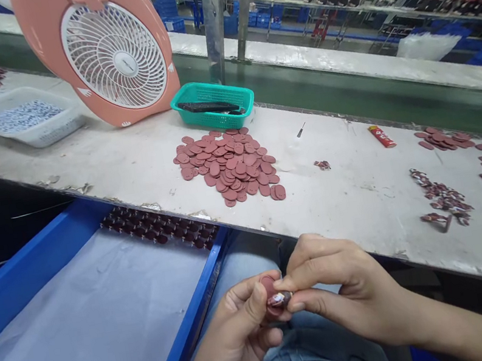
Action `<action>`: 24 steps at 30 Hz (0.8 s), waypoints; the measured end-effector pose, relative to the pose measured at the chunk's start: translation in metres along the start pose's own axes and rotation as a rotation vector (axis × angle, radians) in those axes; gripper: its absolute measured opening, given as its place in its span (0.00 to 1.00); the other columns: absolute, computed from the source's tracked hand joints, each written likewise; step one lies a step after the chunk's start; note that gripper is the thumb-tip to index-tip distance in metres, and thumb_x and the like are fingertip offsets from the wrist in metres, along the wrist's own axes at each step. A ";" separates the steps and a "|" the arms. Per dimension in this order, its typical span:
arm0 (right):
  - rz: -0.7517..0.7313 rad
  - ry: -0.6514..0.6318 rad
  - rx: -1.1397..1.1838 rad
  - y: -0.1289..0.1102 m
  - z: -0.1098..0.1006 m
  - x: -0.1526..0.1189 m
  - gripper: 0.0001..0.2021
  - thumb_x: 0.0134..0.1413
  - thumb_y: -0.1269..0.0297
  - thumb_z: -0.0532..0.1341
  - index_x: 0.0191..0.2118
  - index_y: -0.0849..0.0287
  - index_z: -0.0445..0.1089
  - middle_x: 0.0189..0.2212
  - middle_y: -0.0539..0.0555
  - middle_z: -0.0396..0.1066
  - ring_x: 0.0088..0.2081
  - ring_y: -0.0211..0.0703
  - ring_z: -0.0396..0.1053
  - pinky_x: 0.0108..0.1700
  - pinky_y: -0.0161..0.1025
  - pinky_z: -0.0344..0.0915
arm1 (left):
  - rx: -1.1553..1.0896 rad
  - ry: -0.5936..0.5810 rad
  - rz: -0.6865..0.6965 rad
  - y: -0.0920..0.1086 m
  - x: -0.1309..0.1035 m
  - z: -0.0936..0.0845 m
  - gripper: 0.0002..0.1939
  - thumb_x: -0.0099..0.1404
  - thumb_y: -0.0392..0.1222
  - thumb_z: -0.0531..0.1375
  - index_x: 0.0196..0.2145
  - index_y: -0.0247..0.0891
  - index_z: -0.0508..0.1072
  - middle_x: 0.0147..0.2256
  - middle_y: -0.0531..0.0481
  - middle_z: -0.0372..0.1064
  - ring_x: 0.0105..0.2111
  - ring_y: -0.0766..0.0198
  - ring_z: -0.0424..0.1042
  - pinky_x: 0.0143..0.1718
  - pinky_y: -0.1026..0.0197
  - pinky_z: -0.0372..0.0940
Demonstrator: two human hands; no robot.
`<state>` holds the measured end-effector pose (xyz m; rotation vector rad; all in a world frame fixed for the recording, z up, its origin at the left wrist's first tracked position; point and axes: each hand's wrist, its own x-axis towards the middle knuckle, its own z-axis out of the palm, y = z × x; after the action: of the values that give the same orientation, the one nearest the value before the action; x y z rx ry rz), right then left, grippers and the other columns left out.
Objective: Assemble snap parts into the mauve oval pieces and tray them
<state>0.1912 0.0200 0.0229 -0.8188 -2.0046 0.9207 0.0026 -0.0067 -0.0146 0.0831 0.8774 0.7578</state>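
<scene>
Above my lap, my left hand (240,328) pinches a reddish-brown oval disc (268,287) between thumb and fingers. My right hand (339,287) grips a small dark shiny piece (281,299) with a pale spot, pressed against the disc; its exact kind is too small to tell. On the table in front lies a large heap of similar oval discs (231,163), some with small holes. A pile of small dark shiny pieces (442,196) lies to the right, and a few more sit alone (322,165) near the middle.
A blue crate (185,319) at the left holds white sheeting and rows of dark pieces (158,225). On the table stand a pink fan (126,64), a green basket (210,90) and a white tray (35,138). A pointed tool (301,130), a red tube (382,136) and more discs (444,139) lie rightward.
</scene>
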 end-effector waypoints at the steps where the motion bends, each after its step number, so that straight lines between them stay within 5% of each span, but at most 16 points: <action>1: 0.002 0.002 -0.001 0.000 0.001 0.000 0.04 0.59 0.73 0.68 0.40 0.63 0.79 0.31 0.54 0.78 0.33 0.36 0.73 0.39 0.33 0.70 | -0.006 0.006 0.000 0.000 0.000 0.000 0.19 0.44 0.46 0.78 0.33 0.35 0.84 0.22 0.53 0.76 0.22 0.72 0.74 0.20 0.75 0.67; 18: 0.066 -0.116 0.024 0.004 0.003 0.014 0.02 0.61 0.68 0.67 0.36 0.58 0.79 0.31 0.51 0.77 0.34 0.37 0.72 0.39 0.35 0.68 | -0.070 -0.040 -0.022 0.005 0.003 -0.014 0.17 0.47 0.46 0.77 0.34 0.36 0.84 0.24 0.52 0.77 0.24 0.71 0.75 0.19 0.74 0.71; 24: 0.074 -0.053 -0.006 0.009 0.005 0.023 0.06 0.62 0.70 0.66 0.43 0.57 0.79 0.32 0.52 0.76 0.35 0.38 0.72 0.38 0.35 0.69 | -0.042 -0.146 0.001 0.015 0.007 -0.021 0.24 0.51 0.56 0.73 0.40 0.37 0.83 0.36 0.44 0.81 0.35 0.62 0.80 0.20 0.71 0.72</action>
<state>0.1778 0.0408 0.0217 -0.8858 -2.0350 0.9874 -0.0183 0.0041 -0.0281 0.1001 0.7224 0.7613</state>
